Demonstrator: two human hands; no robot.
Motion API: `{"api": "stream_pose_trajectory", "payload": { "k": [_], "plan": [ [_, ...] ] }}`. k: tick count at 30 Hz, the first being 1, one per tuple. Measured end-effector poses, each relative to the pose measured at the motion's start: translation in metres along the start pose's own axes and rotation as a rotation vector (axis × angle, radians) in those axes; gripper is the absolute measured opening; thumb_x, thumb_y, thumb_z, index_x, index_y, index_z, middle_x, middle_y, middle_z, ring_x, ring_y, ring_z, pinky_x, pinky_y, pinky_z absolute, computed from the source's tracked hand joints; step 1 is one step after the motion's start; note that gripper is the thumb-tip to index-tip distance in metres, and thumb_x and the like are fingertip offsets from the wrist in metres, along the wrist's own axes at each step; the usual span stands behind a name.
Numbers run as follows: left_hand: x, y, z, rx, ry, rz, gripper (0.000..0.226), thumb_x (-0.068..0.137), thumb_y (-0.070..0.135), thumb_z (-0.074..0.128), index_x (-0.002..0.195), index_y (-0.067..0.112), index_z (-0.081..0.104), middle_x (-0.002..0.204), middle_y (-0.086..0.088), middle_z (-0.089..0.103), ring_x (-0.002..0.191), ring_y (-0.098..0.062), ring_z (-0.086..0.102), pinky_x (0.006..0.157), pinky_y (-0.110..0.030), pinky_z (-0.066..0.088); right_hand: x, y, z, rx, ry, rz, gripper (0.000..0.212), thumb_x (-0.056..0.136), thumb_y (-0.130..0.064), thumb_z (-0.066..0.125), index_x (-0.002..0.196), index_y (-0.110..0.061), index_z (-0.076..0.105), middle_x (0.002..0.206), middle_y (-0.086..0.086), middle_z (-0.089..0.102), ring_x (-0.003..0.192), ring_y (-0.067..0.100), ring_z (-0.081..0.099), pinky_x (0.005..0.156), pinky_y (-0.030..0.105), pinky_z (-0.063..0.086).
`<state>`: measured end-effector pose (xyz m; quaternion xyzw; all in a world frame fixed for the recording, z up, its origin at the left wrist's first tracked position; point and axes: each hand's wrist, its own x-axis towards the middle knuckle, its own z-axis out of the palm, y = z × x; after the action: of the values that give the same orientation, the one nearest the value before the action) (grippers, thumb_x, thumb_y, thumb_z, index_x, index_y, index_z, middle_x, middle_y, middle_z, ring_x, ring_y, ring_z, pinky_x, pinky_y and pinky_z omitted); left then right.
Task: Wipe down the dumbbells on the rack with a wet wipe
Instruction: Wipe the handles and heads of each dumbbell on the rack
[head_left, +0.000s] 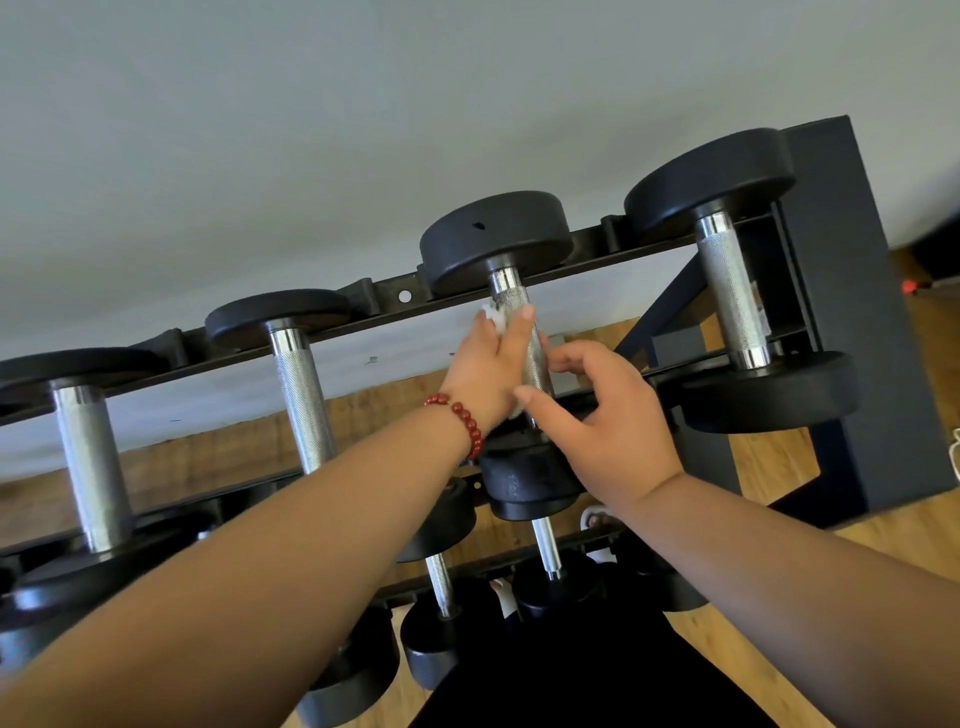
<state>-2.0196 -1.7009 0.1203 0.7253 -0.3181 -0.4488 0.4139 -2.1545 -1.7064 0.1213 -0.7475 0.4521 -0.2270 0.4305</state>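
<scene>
- Rack (382, 301): black steel, set against a grey wall (311, 130); solid panel closes its R end.
- Top tier: four dumbbells in view, each lying across the tier w/ one black head at the rear rail and one at the front rail.
- Third dumbbell (496, 234), counted from the L edge of the rack, is the one under attention; rear head sits on the rear rail, front head mostly hidden by the hands.
- Wet wipe (493, 318): white, bunched, pressed to the L side of that dumbbell's knurled handle (511, 297), near its rear end. Only a small tuft shows above the hand.
- L hand (488, 364): fingers curled onto the handle w/ the wipe trapped beneath, index tip lying on the knurling. Red bead bracelet (462, 421) on the wrist.
- R hand (608, 426): curled round the handle's front part, thumb on the L side, fingers on the R side; how firm the hold is cannot be told.
- The two hands touch or nearly touch at the thumb.
- Neighbours: R-end dumbbell (727, 291), second dumbbell (304, 395), L-edge dumbbell (91, 467); none touched.
- Lower tier: smaller dumbbells (441, 577) below the forearms, partly hidden.
- Wood floor (883, 545) under the rack.
</scene>
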Motion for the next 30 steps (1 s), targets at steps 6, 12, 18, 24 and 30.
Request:
{"api": "stream_pose_trajectory", "payload": {
  "k": [6,12,18,24,30],
  "plan": [
    [0.001,0.001,-0.007,0.044,0.007,-0.032,0.032,0.101,0.048,0.038,0.113,0.02,0.047,0.096,0.006,0.065,0.092,-0.011,0.065,0.083,-0.028,0.05,-0.001,0.004,-0.007,-0.015,-0.08,-0.023,0.07,0.069,-0.074,0.061,0.123,-0.03,0.052,0.12,-0.023,0.05,0.121,0.002,0.042,0.097,0.016,0.035],
    [0.001,-0.009,-0.005,0.152,-0.11,-0.012,0.045,0.097,0.057,0.038,0.116,0.017,0.047,0.107,-0.004,0.068,0.098,-0.02,0.067,0.095,-0.044,0.051,-0.009,0.014,-0.006,0.04,-0.083,-0.009,0.073,0.07,-0.071,0.058,0.132,-0.036,0.044,0.129,-0.02,0.047,0.128,0.004,0.039,0.103,0.02,0.032],
    [-0.005,0.002,-0.008,0.171,-0.083,-0.047,0.049,0.099,0.056,0.035,0.12,0.014,0.045,0.11,-0.002,0.065,0.097,-0.017,0.064,0.09,-0.033,0.051,-0.01,0.016,-0.002,0.114,-0.026,-0.013,0.045,0.075,-0.065,0.055,0.116,-0.053,0.043,0.121,-0.025,0.052,0.123,-0.001,0.045,0.103,0.024,0.037],
    [-0.026,-0.008,-0.012,0.317,-0.249,-0.075,0.063,0.093,0.065,0.036,0.123,0.011,0.044,0.112,-0.014,0.064,0.1,-0.027,0.064,0.095,-0.048,0.049,-0.011,0.018,0.0,0.102,-0.007,0.01,0.062,0.073,-0.069,0.052,0.125,-0.035,0.047,0.121,-0.014,0.053,0.122,0.007,0.047,0.103,0.026,0.038],
    [-0.026,-0.001,-0.013,0.29,-0.242,-0.076,0.068,0.091,0.068,0.036,0.131,0.013,0.041,0.116,-0.011,0.063,0.102,-0.021,0.062,0.097,-0.042,0.048,-0.012,0.017,0.0,0.105,0.003,0.016,0.058,0.074,-0.066,0.054,0.122,-0.034,0.048,0.113,-0.024,0.051,0.117,0.004,0.048,0.094,0.013,0.035]
  ]
}}
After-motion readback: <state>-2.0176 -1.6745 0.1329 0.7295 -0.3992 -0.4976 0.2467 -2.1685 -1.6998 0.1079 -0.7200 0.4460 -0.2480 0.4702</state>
